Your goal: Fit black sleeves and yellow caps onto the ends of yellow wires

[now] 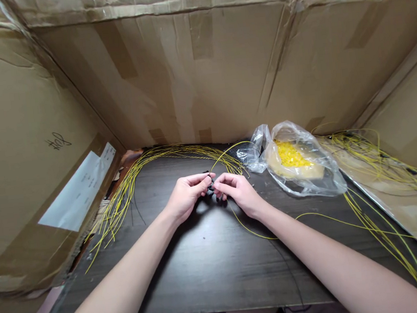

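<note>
My left hand (189, 194) and my right hand (238, 191) meet above the middle of a dark wood-grain table (205, 280). Small black pieces (211, 190) show between and below the fingertips of both hands. The left thumb and forefinger pinch one of them, and the right fingers are closed at another part of the same cluster. A thin yellow wire (250, 231) comes from the right hand, curves down and passes behind the right forearm. Another length of yellow wire arcs up from the fingertips toward the back right. How the wire joins the black pieces is too small to tell.
A bundle of yellow wires (131, 176) curves along the back left. Yellow bits fill part of an open clear plastic bag (307, 186) at the back right. More yellow wires (378, 160) lie on cardboard at the right. Cardboard walls (172, 81) enclose the table's back and sides.
</note>
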A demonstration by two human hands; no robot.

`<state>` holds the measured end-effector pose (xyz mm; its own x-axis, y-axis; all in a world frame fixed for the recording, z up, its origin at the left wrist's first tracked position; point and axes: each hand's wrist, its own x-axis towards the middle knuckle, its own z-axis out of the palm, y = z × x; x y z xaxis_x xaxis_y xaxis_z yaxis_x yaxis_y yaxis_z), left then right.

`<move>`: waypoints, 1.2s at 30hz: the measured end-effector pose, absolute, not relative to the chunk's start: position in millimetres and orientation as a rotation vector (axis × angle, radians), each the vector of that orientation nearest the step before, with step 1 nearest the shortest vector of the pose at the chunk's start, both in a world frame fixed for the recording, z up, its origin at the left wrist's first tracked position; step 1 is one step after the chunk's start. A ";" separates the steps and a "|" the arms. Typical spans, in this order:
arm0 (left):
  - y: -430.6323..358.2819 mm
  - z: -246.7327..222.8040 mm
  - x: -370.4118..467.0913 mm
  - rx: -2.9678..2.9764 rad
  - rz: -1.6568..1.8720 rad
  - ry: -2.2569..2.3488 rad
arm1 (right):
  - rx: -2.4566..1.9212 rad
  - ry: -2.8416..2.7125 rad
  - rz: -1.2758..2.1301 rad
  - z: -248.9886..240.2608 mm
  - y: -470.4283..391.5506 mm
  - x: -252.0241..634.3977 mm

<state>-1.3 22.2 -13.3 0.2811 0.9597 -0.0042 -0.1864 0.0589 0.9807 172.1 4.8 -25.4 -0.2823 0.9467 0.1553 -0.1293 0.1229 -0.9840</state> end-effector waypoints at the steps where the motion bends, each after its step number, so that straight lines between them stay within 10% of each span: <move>1: 22.0 -14.5 -0.9 1.183 1.060 0.876 | -0.866 -1.401 1.366 -25.2 4.5 172.2; 36: 24.7 -11.9 -5.3 1.365 1.042 0.957 | -0.988 -1.592 0.986 -32.1 6.7 171.7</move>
